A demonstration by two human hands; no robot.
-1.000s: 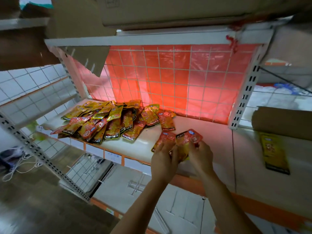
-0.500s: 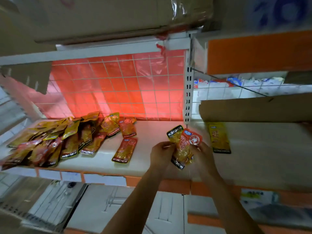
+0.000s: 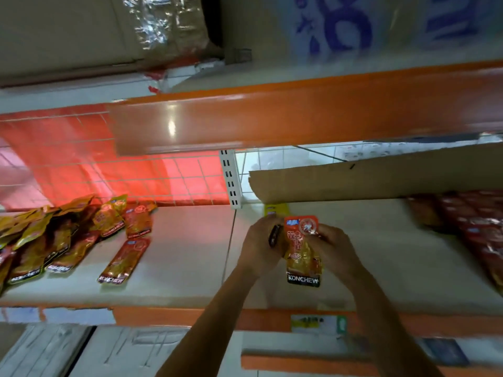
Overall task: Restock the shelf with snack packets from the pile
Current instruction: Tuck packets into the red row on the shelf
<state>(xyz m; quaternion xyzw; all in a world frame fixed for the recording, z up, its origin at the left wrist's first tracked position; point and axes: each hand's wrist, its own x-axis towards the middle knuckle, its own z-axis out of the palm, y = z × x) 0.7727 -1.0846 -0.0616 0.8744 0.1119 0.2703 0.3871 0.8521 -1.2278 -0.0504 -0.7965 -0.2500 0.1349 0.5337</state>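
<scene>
A long brown cardboard sheet [image 3: 381,180] is lying slanted across the right half of the frame, its left end reaching close to a white slotted upright [image 3: 231,180] at centre. Left of that upright, a red backing [image 3: 163,175] is glowing behind a white wire grid [image 3: 190,170]. A glossy orange board [image 3: 272,115] is running across the upper middle, catching a spot of light. Above it, a brown carton [image 3: 68,31] with crinkled clear tape [image 3: 160,23] is sitting at upper left, and a white carton [image 3: 353,25] with blue print at upper right. A yellowish price label [image 3: 313,323] is sticking to an orange strip [image 3: 245,319] at lower centre-right, and pale panels [image 3: 122,352] are lying at lower left.
</scene>
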